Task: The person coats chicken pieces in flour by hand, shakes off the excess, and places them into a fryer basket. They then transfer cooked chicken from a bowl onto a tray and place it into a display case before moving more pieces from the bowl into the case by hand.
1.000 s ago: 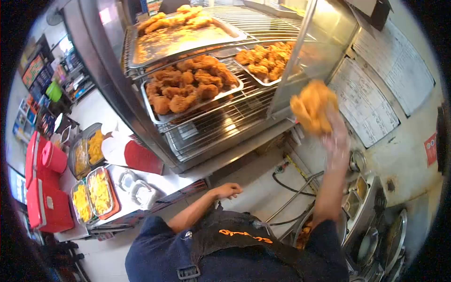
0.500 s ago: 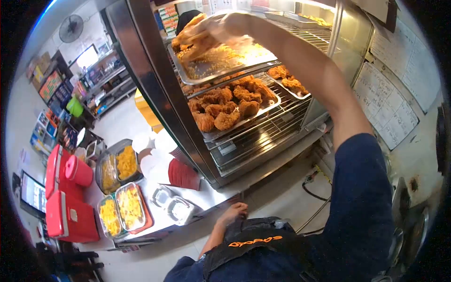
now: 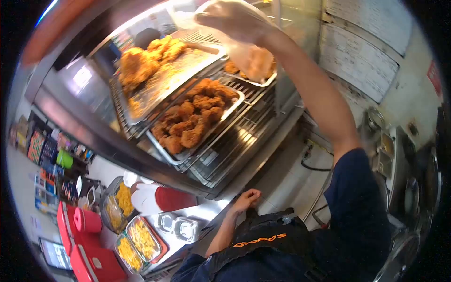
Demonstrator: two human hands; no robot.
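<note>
My right hand [image 3: 230, 19] is raised at the top of the glass-sided cabinet, blurred, with its fingers closed on a pale translucent bag [image 3: 235, 49]. A brown fried piece [image 3: 258, 63] shows at the bag's lower end. Below and left of this hand, large fried chicken pieces [image 3: 138, 66] lie on the crumb-covered upper tray [image 3: 213, 52]. Several smaller fried pieces [image 3: 192, 122] fill the tray beneath. Near the counter edge, in front of the apron, my left hand [image 3: 247, 199] is loosely curled with nothing visible in it.
A metal cabinet post [image 3: 108, 136] slants across the left. Red paper containers [image 3: 174, 199], clear plastic tubs [image 3: 187, 229] and trays of yellow food [image 3: 143, 239] stand on the counter. Red boxes [image 3: 96, 265] are at lower left. A hose [image 3: 315, 168] lies under the cabinet.
The view has turned and come closer to the cabinet. My right hand has moved off the upper tray, up and to the right. My left hand stays low and curled.
</note>
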